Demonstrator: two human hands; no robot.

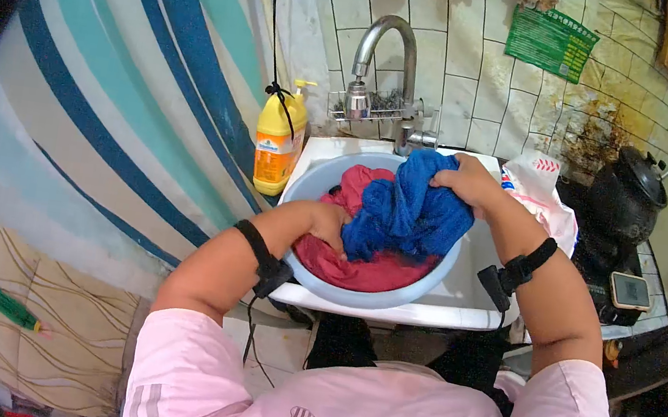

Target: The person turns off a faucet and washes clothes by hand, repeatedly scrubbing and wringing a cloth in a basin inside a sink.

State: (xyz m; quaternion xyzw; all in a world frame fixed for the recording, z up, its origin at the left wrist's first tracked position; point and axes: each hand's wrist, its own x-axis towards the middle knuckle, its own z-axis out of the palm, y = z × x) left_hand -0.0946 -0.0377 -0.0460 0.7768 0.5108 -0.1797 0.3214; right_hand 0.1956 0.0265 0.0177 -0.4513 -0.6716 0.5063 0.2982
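A light blue basin (pixel 376 301) sits in the white sink (pixel 479 267) with red cloth (pixel 368 271) in it. Blue cloth (pixel 411 207) lies bunched over the red cloth. My right hand (pixel 466 183) grips the blue cloth at its upper right edge. On the left side of the basin, my left hand (pixel 330 227) has its fingers bent against the cloth, at the border of the blue and red pieces. Its fingertips are partly hidden, and what it grips cannot be made out.
A curved metal faucet (pixel 411 57) rises behind the basin beside a wire rack (pixel 378 105). A yellow pump bottle (pixel 277 145) stands at the left. To the right are a plastic bag (pixel 537 194), a black pot (pixel 628 194) and a small device (pixel 630 291).
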